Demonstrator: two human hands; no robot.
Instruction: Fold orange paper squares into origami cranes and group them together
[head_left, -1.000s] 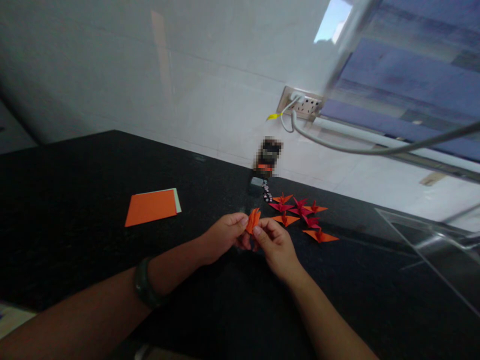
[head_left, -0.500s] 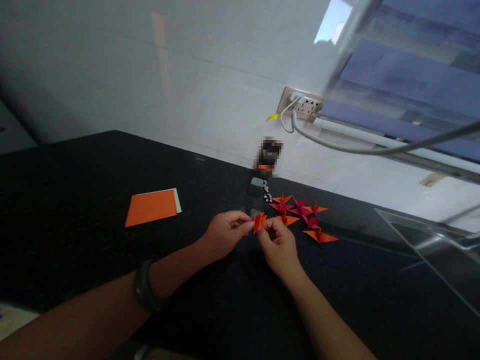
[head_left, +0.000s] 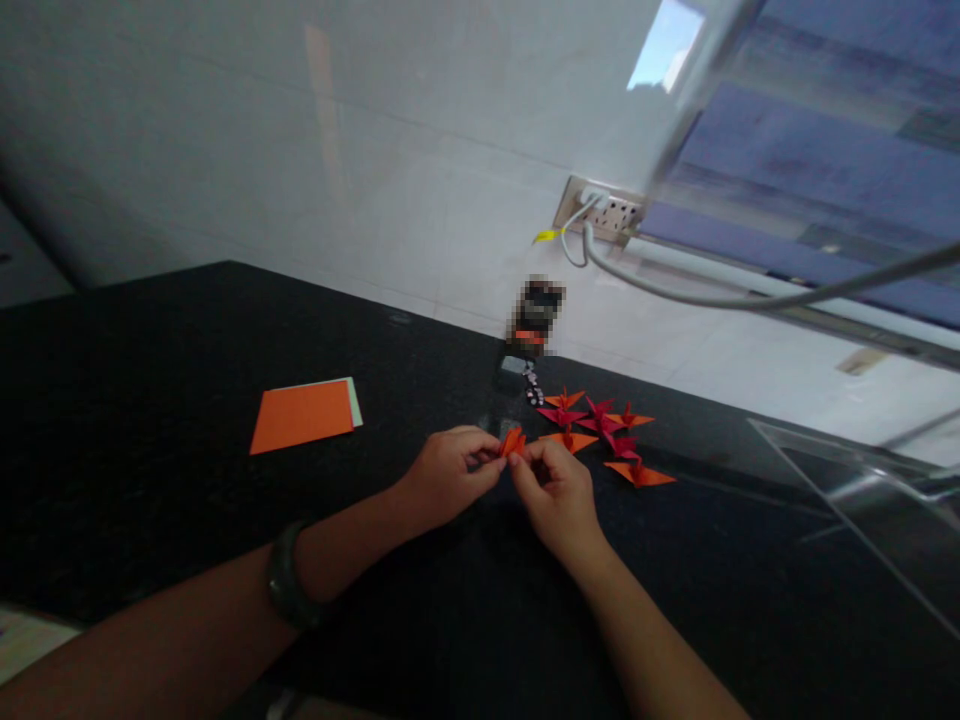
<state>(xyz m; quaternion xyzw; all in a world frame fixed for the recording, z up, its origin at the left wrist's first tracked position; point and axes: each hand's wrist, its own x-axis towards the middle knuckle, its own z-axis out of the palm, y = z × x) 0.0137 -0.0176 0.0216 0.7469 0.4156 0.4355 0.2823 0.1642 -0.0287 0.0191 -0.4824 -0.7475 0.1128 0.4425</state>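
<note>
A small folded piece of orange paper [head_left: 513, 442] is pinched between my two hands above the dark counter. My left hand [head_left: 454, 472], with a dark bangle on its forearm, grips the paper's left side between thumb and fingers. On the other side, my right hand [head_left: 556, 492] holds it the same way, fingers curled. The fingertips hide part of the folds. Just beyond my right hand lie several red and orange origami cranes, among them an orange crane [head_left: 640, 473] at the near right and a red crane [head_left: 562, 416] further back.
Flat orange paper sheets [head_left: 304, 417], with a pale green one beneath, lie on the black counter [head_left: 150, 400] to the left. A phone with a pixelated screen [head_left: 537, 315] leans on the wall, a beaded strap [head_left: 533, 385] before it. At right is a sink [head_left: 862, 490]; a grey cable [head_left: 697, 298] crosses above.
The folded orange paper has shifted slightly left and looks more closed up between my fingers. My hands have moved only a little; the cranes and paper sheets stay put.
</note>
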